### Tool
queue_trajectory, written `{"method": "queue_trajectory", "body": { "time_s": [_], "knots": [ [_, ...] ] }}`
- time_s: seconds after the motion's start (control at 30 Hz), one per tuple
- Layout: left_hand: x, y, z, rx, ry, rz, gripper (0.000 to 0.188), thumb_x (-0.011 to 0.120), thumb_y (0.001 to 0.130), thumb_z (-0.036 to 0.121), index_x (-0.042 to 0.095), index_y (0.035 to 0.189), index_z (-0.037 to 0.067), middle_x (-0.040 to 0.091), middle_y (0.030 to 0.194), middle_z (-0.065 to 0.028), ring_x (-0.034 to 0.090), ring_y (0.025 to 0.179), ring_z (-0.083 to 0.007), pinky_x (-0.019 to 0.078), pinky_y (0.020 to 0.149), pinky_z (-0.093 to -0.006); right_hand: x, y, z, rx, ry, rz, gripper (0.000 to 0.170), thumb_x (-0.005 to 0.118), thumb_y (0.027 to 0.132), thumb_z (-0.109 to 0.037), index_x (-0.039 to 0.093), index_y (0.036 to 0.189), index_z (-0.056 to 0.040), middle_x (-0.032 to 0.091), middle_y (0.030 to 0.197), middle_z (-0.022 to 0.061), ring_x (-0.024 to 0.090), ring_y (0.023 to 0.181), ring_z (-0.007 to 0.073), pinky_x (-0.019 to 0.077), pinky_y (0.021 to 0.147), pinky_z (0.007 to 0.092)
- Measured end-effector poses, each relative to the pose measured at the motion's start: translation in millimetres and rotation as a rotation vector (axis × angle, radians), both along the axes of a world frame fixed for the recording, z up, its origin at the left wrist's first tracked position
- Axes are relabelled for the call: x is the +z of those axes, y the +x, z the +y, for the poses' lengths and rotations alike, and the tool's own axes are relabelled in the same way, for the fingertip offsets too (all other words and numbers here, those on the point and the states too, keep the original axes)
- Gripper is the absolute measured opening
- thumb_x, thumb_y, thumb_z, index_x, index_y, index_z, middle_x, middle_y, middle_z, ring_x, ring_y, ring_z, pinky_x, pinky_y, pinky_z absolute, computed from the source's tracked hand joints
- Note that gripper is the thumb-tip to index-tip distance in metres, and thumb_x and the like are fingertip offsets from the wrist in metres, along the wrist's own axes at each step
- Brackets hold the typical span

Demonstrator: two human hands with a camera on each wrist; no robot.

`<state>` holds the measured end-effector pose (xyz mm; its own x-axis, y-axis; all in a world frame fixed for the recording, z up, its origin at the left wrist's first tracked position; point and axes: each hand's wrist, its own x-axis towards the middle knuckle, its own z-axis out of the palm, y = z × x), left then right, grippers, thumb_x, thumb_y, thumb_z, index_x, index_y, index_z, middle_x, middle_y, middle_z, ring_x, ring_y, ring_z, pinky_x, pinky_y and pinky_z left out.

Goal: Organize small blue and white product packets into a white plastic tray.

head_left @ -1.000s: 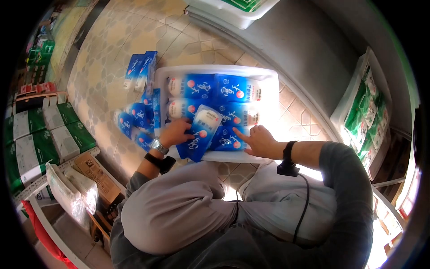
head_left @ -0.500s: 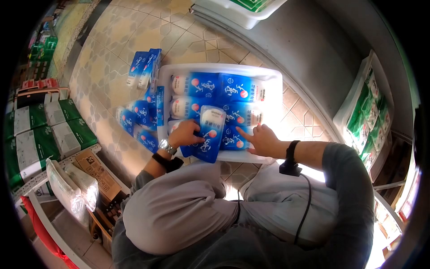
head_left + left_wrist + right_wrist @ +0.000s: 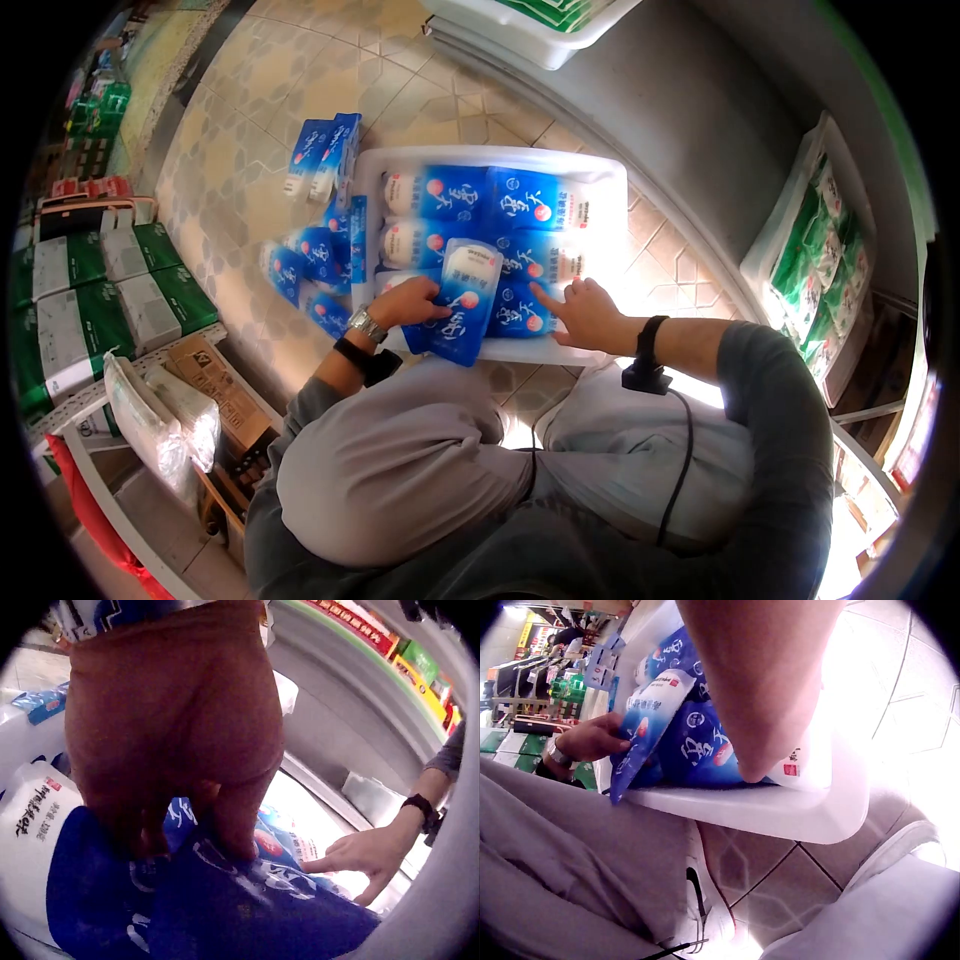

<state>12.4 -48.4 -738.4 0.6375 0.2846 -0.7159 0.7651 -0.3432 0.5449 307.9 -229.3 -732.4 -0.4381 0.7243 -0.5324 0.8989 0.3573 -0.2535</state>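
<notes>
My left hand (image 3: 407, 303) pinches a blue-and-white salt bag (image 3: 470, 282) by its side, thumb on the printed face. The bag is tilted over the front of a white plastic tub (image 3: 540, 349) packed with rows of similar bags. In the right wrist view this held salt bag (image 3: 658, 701) leans above the others. My right hand (image 3: 590, 316) reaches in from the right, index finger extended onto a front salt bag (image 3: 515, 308) lying flat in the tub. In the left wrist view the left hand (image 3: 176, 712) hides part of the bag it grips.
Several loose salt bags (image 3: 318, 252) lie on the tiled floor left of the tub, with more bags (image 3: 322, 158) behind them. A tub of green-and-white packets (image 3: 815, 250) stands at the right. Green-and-white boxes (image 3: 70, 320) and a cardboard carton (image 3: 222, 395) fill the left side.
My left hand has shifted right with the salt bag, which now stands more upright in the head view. The right hand keeps its pointing pose on the front bag.
</notes>
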Motion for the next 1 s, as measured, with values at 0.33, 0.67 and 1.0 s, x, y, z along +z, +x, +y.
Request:
{"method": "queue_trajectory", "body": {
  "time_s": [0.33,0.67,1.0],
  "knots": [
    [13.2,-22.6,-16.8,0.322,-0.033,-0.217,0.032,0.071,0.086,0.024,0.060,0.075,-0.004,0.058,0.067,-0.0164,0.054,0.061,-0.0221,0.0412,0.059,-0.0370,-5.7,3.6,-5.2,0.016,0.070,0.064,0.083,0.066,0.088,-0.048,0.023,0.156,-0.0324,0.063,0.092,0.0191,0.061,0.087,0.0313,0.0465,0.081,0.0389],
    [131.2,-63.0,-0.1,0.833,-0.081,-0.252,0.016,0.066,0.090,0.014,0.069,0.087,-0.002,0.068,0.077,-0.0010,0.058,0.070,-0.0064,0.0449,0.063,-0.0228,-20.4,-1.0,-4.4,0.179,0.283,-0.009,0.081,0.064,0.087,-0.055,0.030,0.155,-0.0262,0.053,0.129,0.0224,0.050,0.116,0.0375,0.0441,0.094,0.0481],
    [104.9,-11.2,-24.6,1.033,-0.337,-0.508,0.017,0.065,0.094,0.014,0.069,0.100,-0.001,0.070,0.089,-0.0001,0.061,0.077,-0.0053,0.0481,0.069,-0.0207,24.2,-33.4,34.8,-0.653,-0.326,0.801,0.053,0.058,0.094,-0.055,0.061,0.111,-0.0051,0.063,0.097,0.0104,0.060,0.090,0.0208,0.0482,0.077,0.0351]
  ]
}}
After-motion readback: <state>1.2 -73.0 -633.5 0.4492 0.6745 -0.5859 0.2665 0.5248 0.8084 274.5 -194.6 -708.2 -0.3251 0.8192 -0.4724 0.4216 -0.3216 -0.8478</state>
